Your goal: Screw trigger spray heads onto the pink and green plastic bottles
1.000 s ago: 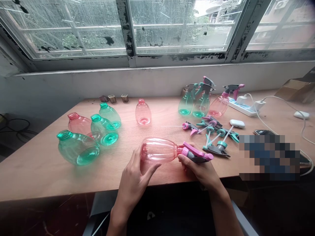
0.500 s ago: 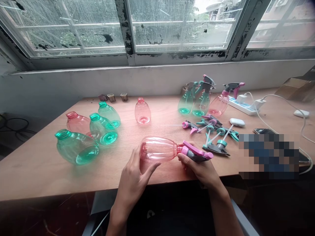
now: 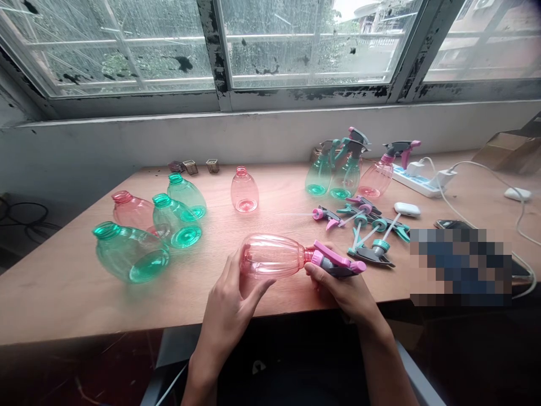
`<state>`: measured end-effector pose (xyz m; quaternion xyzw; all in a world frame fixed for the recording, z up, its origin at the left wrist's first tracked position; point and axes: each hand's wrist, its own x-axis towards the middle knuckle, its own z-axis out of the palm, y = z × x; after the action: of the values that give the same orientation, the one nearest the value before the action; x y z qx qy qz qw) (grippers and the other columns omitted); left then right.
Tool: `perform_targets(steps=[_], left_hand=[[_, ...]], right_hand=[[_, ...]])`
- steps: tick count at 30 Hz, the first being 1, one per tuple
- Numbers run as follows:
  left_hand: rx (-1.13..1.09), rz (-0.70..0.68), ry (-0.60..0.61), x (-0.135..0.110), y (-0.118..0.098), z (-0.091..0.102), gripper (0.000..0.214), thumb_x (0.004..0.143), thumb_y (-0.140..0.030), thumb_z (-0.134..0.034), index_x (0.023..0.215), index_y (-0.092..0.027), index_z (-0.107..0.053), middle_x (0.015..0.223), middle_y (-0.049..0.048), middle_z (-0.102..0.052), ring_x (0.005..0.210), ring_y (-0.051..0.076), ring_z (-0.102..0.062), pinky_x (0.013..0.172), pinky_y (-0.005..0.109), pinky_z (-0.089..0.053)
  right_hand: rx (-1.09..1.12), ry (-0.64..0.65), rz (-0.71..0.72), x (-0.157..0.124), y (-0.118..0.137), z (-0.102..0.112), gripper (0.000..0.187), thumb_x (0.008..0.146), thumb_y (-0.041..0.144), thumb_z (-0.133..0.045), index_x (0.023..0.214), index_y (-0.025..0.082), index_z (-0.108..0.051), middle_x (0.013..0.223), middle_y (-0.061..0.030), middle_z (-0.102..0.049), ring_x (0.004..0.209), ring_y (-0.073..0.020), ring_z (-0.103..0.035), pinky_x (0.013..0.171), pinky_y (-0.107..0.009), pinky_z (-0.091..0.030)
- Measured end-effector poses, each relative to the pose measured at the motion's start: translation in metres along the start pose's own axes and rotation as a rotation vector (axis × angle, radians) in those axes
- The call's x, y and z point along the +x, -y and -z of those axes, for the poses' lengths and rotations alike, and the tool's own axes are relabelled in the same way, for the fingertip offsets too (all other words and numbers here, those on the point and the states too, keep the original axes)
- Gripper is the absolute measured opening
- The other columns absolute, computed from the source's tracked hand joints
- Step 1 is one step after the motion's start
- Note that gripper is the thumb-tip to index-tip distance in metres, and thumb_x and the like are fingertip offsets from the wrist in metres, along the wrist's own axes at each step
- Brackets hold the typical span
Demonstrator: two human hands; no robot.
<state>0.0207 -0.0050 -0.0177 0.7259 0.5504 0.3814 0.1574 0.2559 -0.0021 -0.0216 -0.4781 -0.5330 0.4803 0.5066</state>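
Observation:
A pink see-through bottle (image 3: 273,256) lies on its side just above the table's front edge. My left hand (image 3: 230,307) cups its base end from below, fingers wrapped round it. A pink and grey spray trigger head (image 3: 336,263) sits on the bottle's neck, and my right hand (image 3: 344,290) grips that head with thumb and fingers closed.
Several capless green and pink bottles (image 3: 146,231) stand at the left of the wooden table (image 3: 84,293). One pink bottle (image 3: 244,190) stands mid-table. Bottles with spray heads (image 3: 344,169) are at the back right, loose trigger heads (image 3: 363,228) before them. A power strip (image 3: 416,180) and cables lie at right.
Almost nothing differs; the bottle and both hands keep the same hold, and the view has drifted slightly.

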Motion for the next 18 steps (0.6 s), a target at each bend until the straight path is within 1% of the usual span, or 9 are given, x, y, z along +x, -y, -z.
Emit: perform_targets(steps=[10, 18], left_hand=[[0.008, 0.001, -0.007, -0.0011, 0.0023, -0.0001, 0.07, 0.095, -0.056, -0.064, 0.155, -0.033, -0.037, 0.151, 0.0066, -0.058, 0.137, 0.024, -0.06, 0.112, 0.036, -0.05], [-0.001, 0.003, -0.006, -0.0005, 0.0019, -0.001, 0.07, 0.095, -0.055, -0.065, 0.156, -0.033, -0.037, 0.15, 0.0066, -0.059, 0.137, 0.024, -0.06, 0.113, 0.036, -0.048]], right_hand=[[-0.002, -0.006, 0.003, -0.0001, 0.0001, 0.0004, 0.043, 0.09, 0.048, -0.077, 0.121, 0.02, -0.065, 0.069, 0.0043, -0.061, 0.063, -0.016, -0.056, 0.065, -0.031, -0.044], [0.036, -0.031, 0.013, -0.0007, 0.0023, -0.0024, 0.041, 0.087, 0.046, -0.079, 0.116, 0.02, -0.067, 0.069, 0.0047, -0.061, 0.06, -0.0146, -0.056, 0.06, -0.028, -0.043]])
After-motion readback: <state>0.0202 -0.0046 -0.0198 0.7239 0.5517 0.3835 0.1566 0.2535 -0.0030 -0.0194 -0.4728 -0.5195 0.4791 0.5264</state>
